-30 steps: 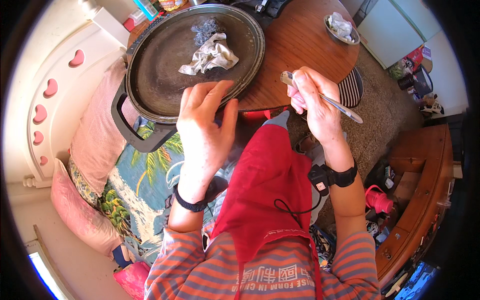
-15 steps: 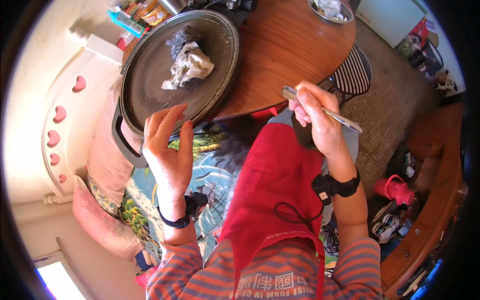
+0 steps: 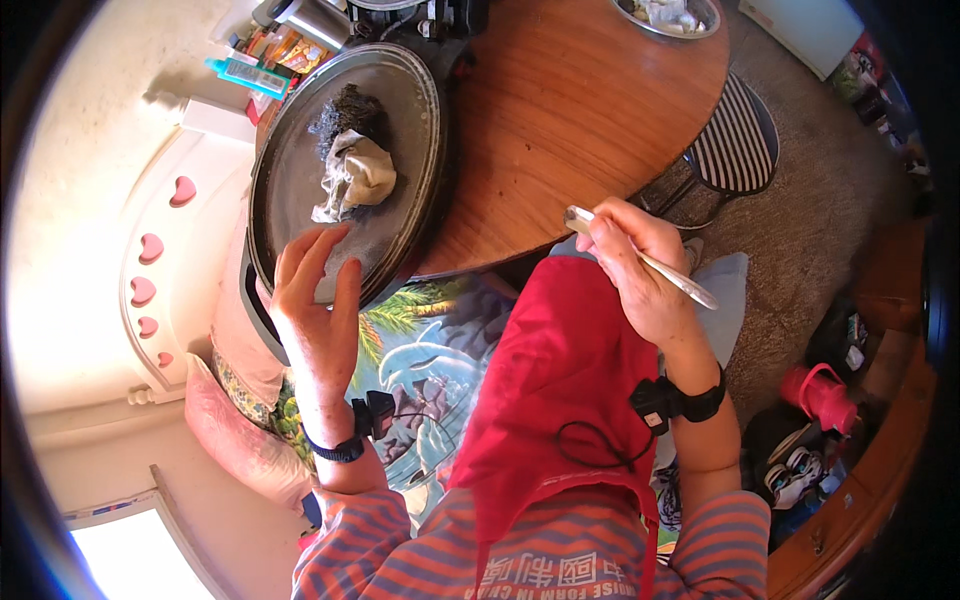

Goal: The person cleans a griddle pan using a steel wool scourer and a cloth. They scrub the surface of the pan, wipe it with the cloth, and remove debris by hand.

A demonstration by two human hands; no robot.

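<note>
**Wide pan [image 3: 408, 125] at the table's edge, left hand [image 3: 317, 308] loose, utensil [image 3: 682, 284] in the right hand [image 3: 645, 262]!**

Biggest first: the brown wooden table [image 3: 560, 120] sweeps across the top, a blue printed bedspread [image 3: 420, 365] showing below it. Centre stage, the red apron [image 3: 550, 370] drapes the lap. Up left sits that dark, round, shallow pan, and off to the right, a chair with a striped seat [image 3: 735, 135]. A metal bowl [image 3: 690, 33] stands at the table's far side, whitish stuff inside.

Now the hands! The left is released, fingers spread and curved over the pan's near rim; whether they touch it, I can't tell. The right grasps the slim silvery utensil, held slantwise, well apart from the pan. Inside the pan, a crumpled greyish-white cloth [image 3: 360, 175] lies against a dark, wiry scourer [image 3: 350, 112].
</note>
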